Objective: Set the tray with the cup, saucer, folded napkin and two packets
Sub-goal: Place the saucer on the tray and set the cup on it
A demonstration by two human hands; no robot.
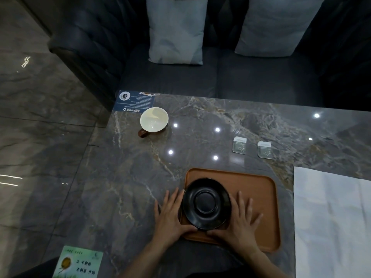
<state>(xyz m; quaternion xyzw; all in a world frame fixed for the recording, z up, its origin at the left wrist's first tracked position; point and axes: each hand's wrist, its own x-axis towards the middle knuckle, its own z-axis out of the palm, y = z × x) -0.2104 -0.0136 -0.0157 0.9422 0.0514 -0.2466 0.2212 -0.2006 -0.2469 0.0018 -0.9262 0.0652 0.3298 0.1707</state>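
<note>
Here both hands flank the black saucer (206, 204), thumbs tucked under its near rim, fingers spread flat and pointing toward the far edge of the tabletop. The left hand (170, 212) lies on the marble table (120, 167) at the tray's left rim; the right hand (241, 219) lies on the tray floor. Whether the thumbs pinch the saucer or only touch it cannot be told. The saucer sits right side up in the left half of the brown tray (267, 207), whose long axis runs left to right near the tabletop's near edge. The cup (154, 119) stands near the far left corner, its brown handle pointing toward the near left. Two packets (239, 145) (265, 149) lie side by side beyond the tray, long axes running near to far. The white napkin (331, 217) lies unfolded along the right edge.
</note>
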